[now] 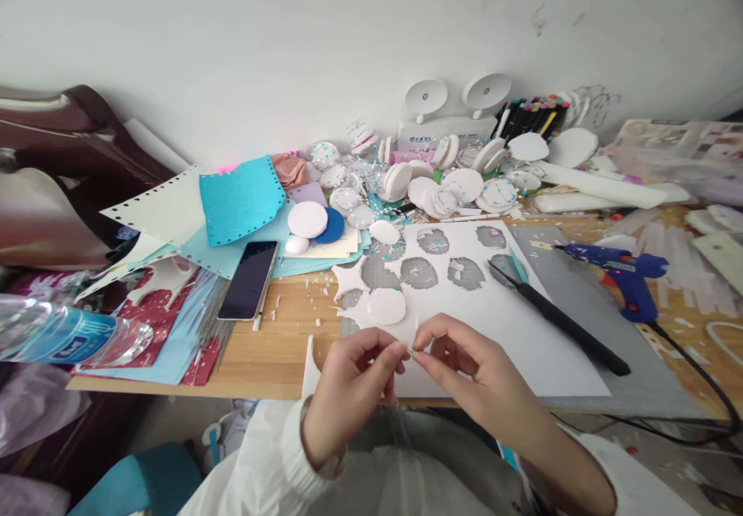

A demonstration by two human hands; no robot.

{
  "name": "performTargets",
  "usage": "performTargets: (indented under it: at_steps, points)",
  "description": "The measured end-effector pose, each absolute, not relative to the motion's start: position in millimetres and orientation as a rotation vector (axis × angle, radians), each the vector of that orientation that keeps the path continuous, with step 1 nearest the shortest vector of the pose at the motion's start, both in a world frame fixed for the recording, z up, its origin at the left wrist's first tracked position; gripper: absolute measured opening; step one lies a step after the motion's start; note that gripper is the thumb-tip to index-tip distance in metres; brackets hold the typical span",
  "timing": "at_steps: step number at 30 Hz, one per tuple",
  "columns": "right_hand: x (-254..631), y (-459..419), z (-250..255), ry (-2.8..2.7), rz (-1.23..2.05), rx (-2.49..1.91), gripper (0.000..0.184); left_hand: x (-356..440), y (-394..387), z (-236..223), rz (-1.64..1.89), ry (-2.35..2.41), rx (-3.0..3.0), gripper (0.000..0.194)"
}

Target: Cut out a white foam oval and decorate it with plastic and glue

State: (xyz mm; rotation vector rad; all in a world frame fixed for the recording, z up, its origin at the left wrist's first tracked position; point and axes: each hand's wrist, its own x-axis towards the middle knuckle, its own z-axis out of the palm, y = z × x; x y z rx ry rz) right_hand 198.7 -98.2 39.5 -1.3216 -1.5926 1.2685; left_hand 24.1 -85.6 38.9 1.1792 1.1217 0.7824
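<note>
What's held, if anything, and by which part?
A tiny pale piece, at the fingertips of the left hand and right hand; too small to identify it or the part held.

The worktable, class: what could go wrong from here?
The black-handled tool lies across the white sheet, its pointed tip uncovered, so the right hand might get pricked reaching over it. The cord of the blue glue gun loops past the table's edge and could snag, dragging the gun.

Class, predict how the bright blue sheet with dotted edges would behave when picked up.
The bright blue sheet would probably feel light and floppy, since it looks thin and bowed. If it is dotted with holes, it might tear along its edges.
</note>
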Motion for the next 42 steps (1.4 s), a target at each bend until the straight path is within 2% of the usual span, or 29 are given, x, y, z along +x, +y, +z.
performTargets:
  at_steps: [5,7,11,16,24,35,42]
  points:
    - [206,-55,72,-1.622,1.072,-1.216,0.011,26,-44,77,0.896,1.021,1.452,0.028]
    - [208,-32,76,-1.582,1.115,-1.155,0.016,30,-26,82,0.988,0.985,1.502,0.027]
    - [209,2,55,-1.51,1.335,-1.091,0.023,37,-3,57,1.017,0.996,1.368,0.032]
    - [205,6,14,-1.453,1.45,-1.119,0.024,35,0,17,0.919,1.06,1.246,0.038]
    - [202,-4,-3,-1.373,1.526,-1.156,0.021,35,-6,4,0.874,1.121,1.147,0.039]
    - [199,-13,4,-1.49,1.31,-1.102,0.018,38,-16,20,0.882,1.201,1.22,0.04]
    - [201,-23,-1,-1.805,0.746,-0.859,0.006,30,-17,42,0.694,1.148,1.165,0.041]
